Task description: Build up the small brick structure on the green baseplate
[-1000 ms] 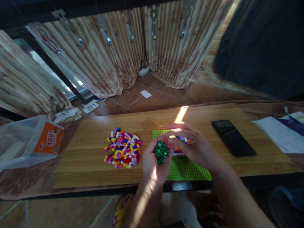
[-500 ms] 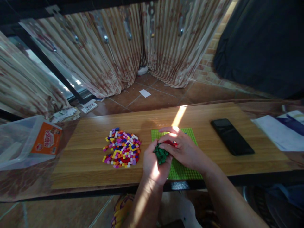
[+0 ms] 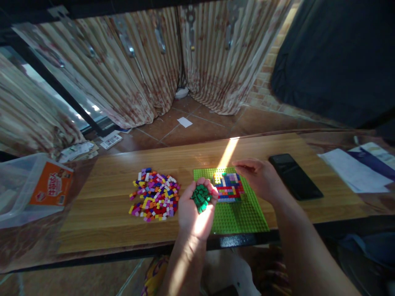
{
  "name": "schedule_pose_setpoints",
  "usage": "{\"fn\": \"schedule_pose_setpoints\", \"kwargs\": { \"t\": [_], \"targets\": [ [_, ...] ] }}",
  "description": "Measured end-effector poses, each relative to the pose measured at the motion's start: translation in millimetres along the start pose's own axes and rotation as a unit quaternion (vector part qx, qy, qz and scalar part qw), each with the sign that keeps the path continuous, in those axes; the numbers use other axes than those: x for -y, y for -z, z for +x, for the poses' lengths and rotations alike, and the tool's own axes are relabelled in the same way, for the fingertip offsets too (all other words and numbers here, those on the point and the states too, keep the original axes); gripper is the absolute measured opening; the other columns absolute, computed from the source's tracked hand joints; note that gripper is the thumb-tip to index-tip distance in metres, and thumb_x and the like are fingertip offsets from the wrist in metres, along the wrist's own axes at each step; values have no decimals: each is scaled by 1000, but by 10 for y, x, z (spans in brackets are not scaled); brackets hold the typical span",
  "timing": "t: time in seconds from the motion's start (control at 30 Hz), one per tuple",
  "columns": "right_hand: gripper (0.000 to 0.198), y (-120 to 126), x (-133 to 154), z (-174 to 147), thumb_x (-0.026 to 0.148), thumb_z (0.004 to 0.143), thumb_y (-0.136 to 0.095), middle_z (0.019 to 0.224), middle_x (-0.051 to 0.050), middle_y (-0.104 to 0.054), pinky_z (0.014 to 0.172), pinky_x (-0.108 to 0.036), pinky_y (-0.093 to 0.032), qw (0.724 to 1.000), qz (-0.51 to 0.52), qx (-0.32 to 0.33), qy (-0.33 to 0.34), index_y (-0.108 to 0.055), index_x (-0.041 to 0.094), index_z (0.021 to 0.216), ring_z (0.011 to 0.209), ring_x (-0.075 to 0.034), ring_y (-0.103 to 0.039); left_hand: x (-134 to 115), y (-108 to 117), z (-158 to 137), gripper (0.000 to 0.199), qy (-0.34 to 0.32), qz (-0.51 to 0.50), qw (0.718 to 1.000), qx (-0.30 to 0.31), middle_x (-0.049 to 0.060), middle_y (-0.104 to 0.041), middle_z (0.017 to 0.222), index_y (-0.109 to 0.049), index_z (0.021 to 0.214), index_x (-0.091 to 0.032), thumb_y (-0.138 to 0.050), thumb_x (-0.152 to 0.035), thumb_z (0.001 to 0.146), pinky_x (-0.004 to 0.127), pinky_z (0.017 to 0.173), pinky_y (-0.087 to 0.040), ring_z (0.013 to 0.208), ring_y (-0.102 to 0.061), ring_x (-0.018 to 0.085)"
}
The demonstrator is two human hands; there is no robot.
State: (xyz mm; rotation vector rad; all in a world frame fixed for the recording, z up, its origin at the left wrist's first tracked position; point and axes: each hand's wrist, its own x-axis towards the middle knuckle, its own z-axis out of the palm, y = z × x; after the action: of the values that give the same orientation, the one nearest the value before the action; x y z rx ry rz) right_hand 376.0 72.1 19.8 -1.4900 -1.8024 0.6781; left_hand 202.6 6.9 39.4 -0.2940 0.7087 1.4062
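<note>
My left hand (image 3: pixel 196 218) is cupped palm up around a heap of small green toy bricks (image 3: pixel 201 198), over the left edge of the green studded baseplate (image 3: pixel 240 220). Several rows of coloured bricks (image 3: pixel 228 188) sit on the upper middle of that plate, partly hidden by my left fingers. My right hand (image 3: pixel 257 174) hovers by the plate's upper right corner, thumb and fingers brought together. Whether a brick is between those fingertips is too small to make out.
A loose pile of mixed coloured bricks (image 3: pixel 156 195) lies on the wooden board (image 3: pixel 101 205) to the left. A black phone (image 3: pixel 294 176) rests at the right, with papers (image 3: pixel 354 168) beyond it. At the far left stands a clear plastic bin (image 3: pixel 18 185).
My right hand has moved away from the green bricks, up and to the right. The bricks on the baseplate now show. My left hand still cups the green bricks.
</note>
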Motion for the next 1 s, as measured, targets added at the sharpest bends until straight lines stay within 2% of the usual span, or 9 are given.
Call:
{"fn": "schedule_pose_setpoints", "kwargs": {
  "t": [0.17, 0.3, 0.5, 0.83, 1.0],
  "targets": [
    [25, -47, 10, 2, 20, 84, -49, 89, -7, -70, 71, -32, -48, 990, -96, 60, 84, -73, 22, 89, 78, -19, -64, -4, 4, -5, 22, -4, 9, 1000, 4, 6, -57, 68, -60, 69, -10, -46, -15, 84, 26, 61, -50, 64, -58, 13],
    [23, -108, 18, 7, 19, 84, -50, 90, -6, -70, 73, -33, -47, 983, -127, 75, 111, -73, 23, 90, 82, -20, -63, -10, 4, -10, 22, -8, 22, 1000, 6, 6, -57, 67, -60, 68, -10, -46, -15, 85, 25, 61, -50, 63, -57, 12],
    [16, -125, 9, 11, 21, 80, -58, 92, -6, -71, 78, -37, -48, 983, -137, 59, 104, -71, 23, 88, 86, -21, -63, -4, 30, 4, 21, -16, 20, 1000, 9, 5, -57, 68, -60, 69, -9, -46, -14, 84, 26, 61, -49, 61, -56, 12],
    [22, -150, -57, 14, 19, 79, -55, 94, -4, -73, 78, -39, -52, 988, -107, 71, 82, -72, 27, 90, 87, -22, -66, -3, 28, 11, 19, -7, 15, 1000, 0, 5, -57, 69, -60, 69, -10, -48, -15, 83, 26, 62, -49, 62, -56, 12],
    [21, -127, -12, -2, 22, 80, -55, 92, -4, -74, 78, -38, -52, 990, -99, 66, 74, -73, 25, 91, 84, -21, -68, -5, 32, 10, 20, -6, 19, 1000, 5, 5, -56, 68, -60, 69, -10, -47, -15, 83, 25, 61, -48, 61, -55, 12]
  ]
}}
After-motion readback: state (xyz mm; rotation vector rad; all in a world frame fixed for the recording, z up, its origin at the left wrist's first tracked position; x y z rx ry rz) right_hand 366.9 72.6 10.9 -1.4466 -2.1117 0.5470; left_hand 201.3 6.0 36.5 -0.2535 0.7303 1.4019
